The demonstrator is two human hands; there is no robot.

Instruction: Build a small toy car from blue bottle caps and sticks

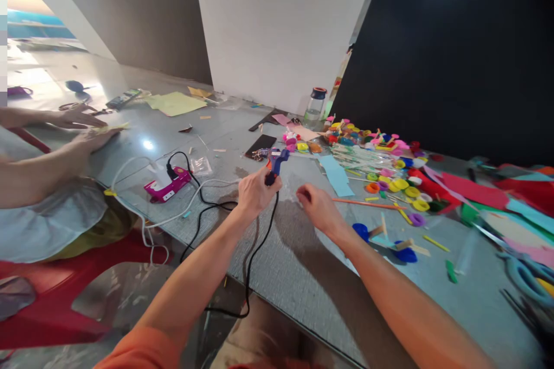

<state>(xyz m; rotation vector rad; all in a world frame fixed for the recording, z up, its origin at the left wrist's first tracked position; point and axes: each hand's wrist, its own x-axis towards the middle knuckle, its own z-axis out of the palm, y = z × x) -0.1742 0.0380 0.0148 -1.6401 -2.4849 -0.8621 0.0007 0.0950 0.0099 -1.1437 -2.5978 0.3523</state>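
Observation:
My left hand (255, 191) is wrapped round the handle of a blue glue gun (277, 160) with an orange trigger. A black cord (262, 242) runs down from the gun's handle and over the table's near edge. To the right of the gun, my right hand (319, 207) is held over the table with its fingers curled in; what they hold, if anything, is hidden. Nearest to it lie a light blue paper strip (336, 176) and a thin orange stick (367, 203). Blue caps with wooden pieces (404, 251) are beside my right forearm.
A magenta power strip (168, 187) with cables lies on the left. Another person's hands (89, 130) rest on the table there. A bottle (315, 108) stands at the back, beside heaped colourful caps (381, 141). Scissors (526, 277) lie at the right; a red stool (82, 288) is lower left.

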